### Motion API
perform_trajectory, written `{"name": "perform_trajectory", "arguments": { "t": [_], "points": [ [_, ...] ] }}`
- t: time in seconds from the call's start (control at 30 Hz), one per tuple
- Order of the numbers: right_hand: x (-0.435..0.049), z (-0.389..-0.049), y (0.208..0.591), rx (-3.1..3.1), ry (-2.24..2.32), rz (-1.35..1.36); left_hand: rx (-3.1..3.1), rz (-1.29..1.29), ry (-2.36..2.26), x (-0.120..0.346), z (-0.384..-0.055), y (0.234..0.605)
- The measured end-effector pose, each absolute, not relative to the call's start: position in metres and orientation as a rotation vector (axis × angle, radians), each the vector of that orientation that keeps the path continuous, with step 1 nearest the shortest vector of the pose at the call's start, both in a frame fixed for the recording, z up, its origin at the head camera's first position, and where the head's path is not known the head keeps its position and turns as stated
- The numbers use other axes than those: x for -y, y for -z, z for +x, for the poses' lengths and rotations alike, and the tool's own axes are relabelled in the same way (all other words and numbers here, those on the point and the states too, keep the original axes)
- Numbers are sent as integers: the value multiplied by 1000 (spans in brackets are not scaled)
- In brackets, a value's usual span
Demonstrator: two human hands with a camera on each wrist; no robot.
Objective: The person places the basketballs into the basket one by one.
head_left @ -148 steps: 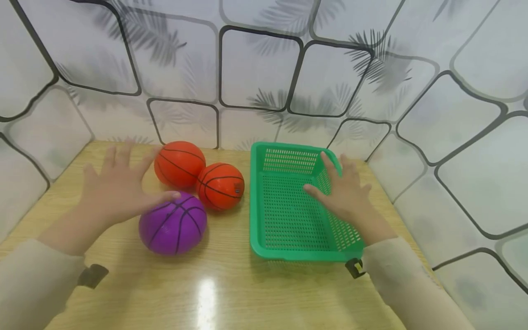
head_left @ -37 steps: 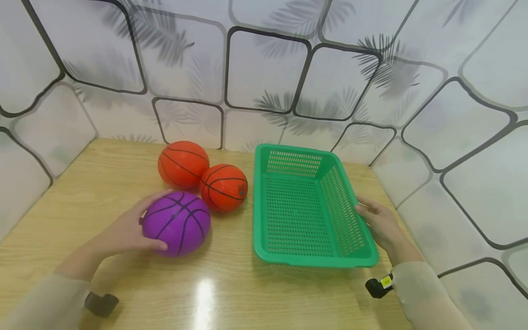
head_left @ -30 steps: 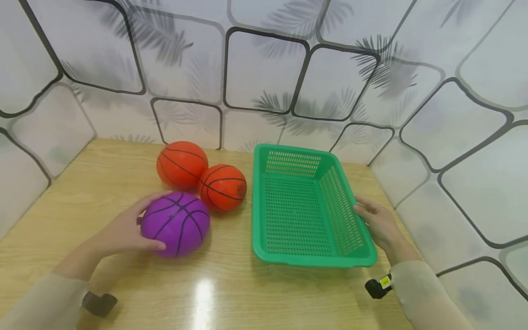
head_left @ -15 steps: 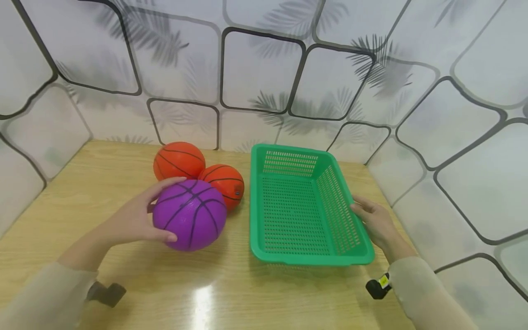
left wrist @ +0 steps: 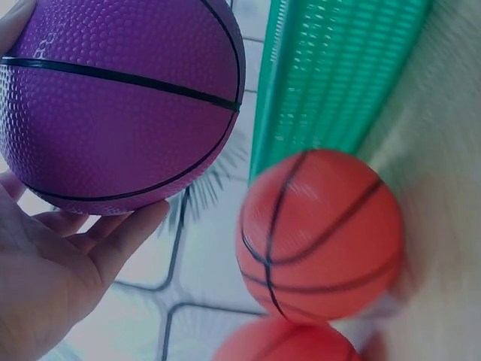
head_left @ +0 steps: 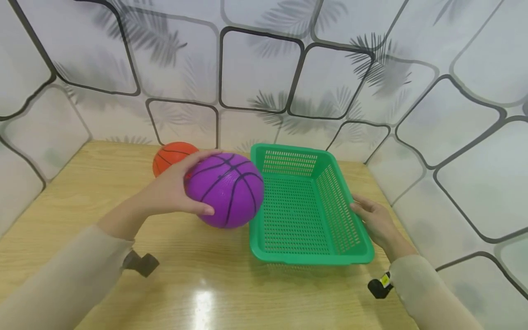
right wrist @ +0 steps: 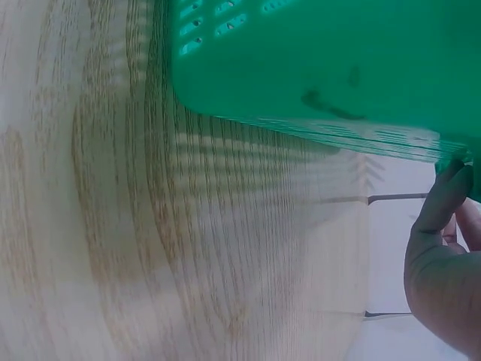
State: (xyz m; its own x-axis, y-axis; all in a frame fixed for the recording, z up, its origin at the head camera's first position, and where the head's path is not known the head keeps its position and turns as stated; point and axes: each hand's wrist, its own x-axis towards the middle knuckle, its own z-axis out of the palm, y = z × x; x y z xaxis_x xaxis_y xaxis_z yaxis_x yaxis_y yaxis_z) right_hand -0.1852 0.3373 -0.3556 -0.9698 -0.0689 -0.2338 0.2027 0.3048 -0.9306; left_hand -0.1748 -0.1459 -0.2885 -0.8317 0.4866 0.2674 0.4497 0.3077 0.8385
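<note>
grip at left (head_left: 173,190), spread wide, cups purple ball (head_left: 228,190) aloft; right grip (head_left: 377,223), nearly closed, pinches green basket (head_left: 294,213) by rim.

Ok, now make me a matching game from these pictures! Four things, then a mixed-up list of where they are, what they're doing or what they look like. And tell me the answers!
Things:
1. Purple ball
2. Basket
3. Right grip
4. Red balls

Clues:
A. Holding onto the basket
B. On the table, outside the basket
C. Held in the left grip
D. Green and full of little holes

Right pairs: 1-C, 2-D, 3-A, 4-B
</note>
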Motion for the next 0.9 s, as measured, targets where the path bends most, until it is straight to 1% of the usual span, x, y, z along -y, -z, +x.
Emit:
{"name": "perform_trajectory", "arguments": {
  "t": [0.37, 0.6, 0.9],
  "points": [
    [-337, -185, 355, -2384, 1695, 133, -2477, 820, -1608, 84, -210, 265],
    [-337, -185, 353, -2385, 1700, 137, -2449, 871, -1679, 47, -234, 266],
    [-340, -187, 356, -2397, 1685, 98, -2468, 801, -1668, 9, -255, 272]
  ]
}}
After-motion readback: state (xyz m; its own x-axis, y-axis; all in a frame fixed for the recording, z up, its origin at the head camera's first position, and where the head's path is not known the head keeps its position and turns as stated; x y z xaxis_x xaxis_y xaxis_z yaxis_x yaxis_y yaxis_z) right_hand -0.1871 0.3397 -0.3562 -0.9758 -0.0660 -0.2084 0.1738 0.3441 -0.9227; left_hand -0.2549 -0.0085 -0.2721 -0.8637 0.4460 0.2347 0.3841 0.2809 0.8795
